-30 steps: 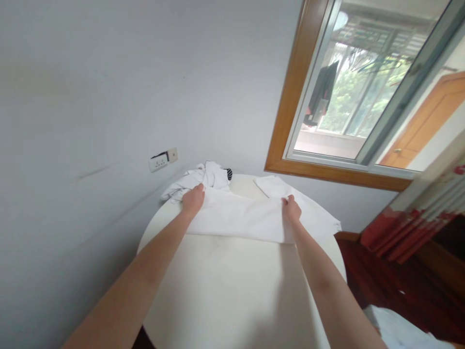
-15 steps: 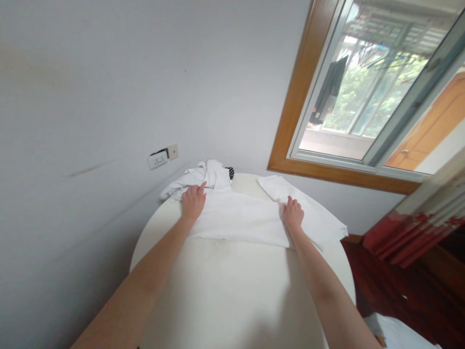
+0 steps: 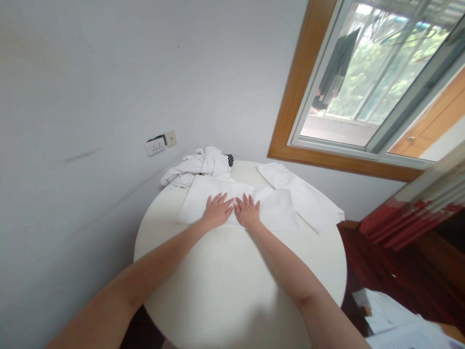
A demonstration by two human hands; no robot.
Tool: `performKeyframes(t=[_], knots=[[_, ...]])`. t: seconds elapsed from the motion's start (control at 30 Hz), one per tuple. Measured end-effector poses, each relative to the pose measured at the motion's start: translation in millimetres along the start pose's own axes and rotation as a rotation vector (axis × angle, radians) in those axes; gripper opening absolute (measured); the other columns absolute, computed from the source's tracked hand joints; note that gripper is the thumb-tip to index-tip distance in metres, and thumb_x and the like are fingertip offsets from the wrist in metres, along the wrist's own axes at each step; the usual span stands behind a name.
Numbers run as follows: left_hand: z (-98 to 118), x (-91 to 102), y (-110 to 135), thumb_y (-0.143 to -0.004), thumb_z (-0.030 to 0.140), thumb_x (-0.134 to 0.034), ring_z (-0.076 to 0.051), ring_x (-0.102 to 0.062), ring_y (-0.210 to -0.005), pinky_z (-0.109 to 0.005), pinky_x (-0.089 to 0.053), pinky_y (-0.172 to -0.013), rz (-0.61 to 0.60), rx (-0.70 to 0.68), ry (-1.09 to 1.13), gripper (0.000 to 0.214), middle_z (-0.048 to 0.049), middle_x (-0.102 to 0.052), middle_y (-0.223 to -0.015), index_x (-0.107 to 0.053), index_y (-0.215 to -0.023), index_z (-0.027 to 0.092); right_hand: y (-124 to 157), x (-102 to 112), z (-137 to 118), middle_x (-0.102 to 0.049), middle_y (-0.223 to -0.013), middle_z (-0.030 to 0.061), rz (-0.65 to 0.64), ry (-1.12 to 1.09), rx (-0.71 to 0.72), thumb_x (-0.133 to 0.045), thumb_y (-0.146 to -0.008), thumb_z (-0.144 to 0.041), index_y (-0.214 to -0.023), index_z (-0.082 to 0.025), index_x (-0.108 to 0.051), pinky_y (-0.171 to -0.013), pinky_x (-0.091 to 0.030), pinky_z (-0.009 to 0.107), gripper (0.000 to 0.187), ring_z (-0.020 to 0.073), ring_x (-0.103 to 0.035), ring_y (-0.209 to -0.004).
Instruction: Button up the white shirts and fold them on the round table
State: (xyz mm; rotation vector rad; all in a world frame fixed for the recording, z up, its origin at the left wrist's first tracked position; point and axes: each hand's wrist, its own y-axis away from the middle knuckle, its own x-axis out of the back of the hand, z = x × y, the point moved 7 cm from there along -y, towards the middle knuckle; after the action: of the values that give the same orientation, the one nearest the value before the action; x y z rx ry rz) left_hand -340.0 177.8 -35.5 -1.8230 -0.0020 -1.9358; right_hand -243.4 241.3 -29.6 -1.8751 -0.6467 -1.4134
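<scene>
A folded white cloth (image 3: 278, 208) lies as a flat, wide strip across the far half of the round white table. My left hand (image 3: 217, 211) rests flat on its middle, fingers spread. Right beside it, my right hand (image 3: 247, 211) presses on the same cloth with its fingers stretched out. The two hands almost touch at the thumbs. To the right lies a second flat white cloth (image 3: 308, 196), slanting toward the table's right edge and meeting the first cloth's right end. Behind my left hand sits a crumpled white cloth pile (image 3: 198, 167).
The round white table (image 3: 225, 291) stands against a pale wall with a socket (image 3: 155, 146). A small black striped item (image 3: 230, 160) pokes out beside the pile. At right are a wood-framed window (image 3: 337, 167), a red and cream curtain (image 3: 410, 213), and papers (image 3: 392, 315) low down.
Both hands have moved inward from the cloth's two ends to its middle, and their fingers have spread flat. The view has shifted slightly, showing more of the near table edge.
</scene>
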Motion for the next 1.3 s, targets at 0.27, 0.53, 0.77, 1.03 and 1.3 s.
performKeyframes(t=[0.27,0.53,0.77,1.03,1.3], knots=[[-10.5,6.5,7.4,-0.088,0.058,-0.028,-0.027,-0.026,-0.136,-0.058,-0.010,-0.108,0.023,0.025,-0.025,0.055,-0.0062,-0.034,-0.146,-0.042,-0.135,0.033,2.0,-0.7,18.3,-0.023,-0.150,0.0098,-0.007,0.059,-0.096,-0.019,-0.090,-0.059,-0.143,-0.029,-0.029,-0.104,-0.007,0.061,0.062,0.0309,-0.014,-0.138],[-35.4,9.3,17.5,-0.088,0.059,-0.027,-0.027,-0.021,-0.138,-0.059,-0.009,-0.107,-0.045,0.096,-0.089,0.060,-0.0083,-0.023,-0.151,-0.034,-0.140,0.029,25.5,14.2,77.5,-0.025,-0.150,0.0098,-0.005,0.075,-0.207,-0.016,-0.091,-0.058,-0.141,-0.027,-0.033,-0.104,-0.010,0.061,0.062,0.0310,-0.016,-0.138],[-63.9,10.0,26.0,-0.088,0.059,-0.027,-0.028,-0.020,-0.138,-0.057,-0.013,-0.107,-0.060,0.176,-0.103,0.059,-0.0072,-0.025,-0.150,-0.038,-0.138,0.030,43.6,24.2,134.9,-0.026,-0.150,0.0070,-0.055,0.113,-0.200,-0.015,-0.092,-0.058,-0.142,-0.025,-0.032,-0.110,-0.011,0.045,0.063,0.0233,-0.018,-0.138],[-89.0,14.5,44.5,-0.088,0.056,-0.029,-0.025,-0.020,-0.139,-0.044,-0.017,-0.110,-0.068,0.135,-0.129,0.060,-0.0103,-0.025,-0.150,-0.037,-0.139,0.025,59.1,22.9,164.0,-0.024,-0.150,0.0059,-0.058,0.134,-0.269,-0.018,-0.092,-0.057,-0.143,-0.025,-0.031,-0.110,-0.013,0.044,0.062,0.0216,-0.017,-0.139],[-17.1,45.2,12.4,-0.091,0.045,-0.030,-0.024,-0.023,-0.137,-0.046,-0.016,-0.111,0.130,0.013,-0.099,0.049,-0.0072,-0.033,-0.147,-0.046,-0.133,0.025,23.0,49.1,92.9,-0.034,-0.146,0.0074,0.106,0.131,-0.122,-0.024,-0.094,-0.049,-0.135,-0.025,-0.043,-0.110,-0.010,0.047,0.051,0.0240,-0.018,-0.138]])
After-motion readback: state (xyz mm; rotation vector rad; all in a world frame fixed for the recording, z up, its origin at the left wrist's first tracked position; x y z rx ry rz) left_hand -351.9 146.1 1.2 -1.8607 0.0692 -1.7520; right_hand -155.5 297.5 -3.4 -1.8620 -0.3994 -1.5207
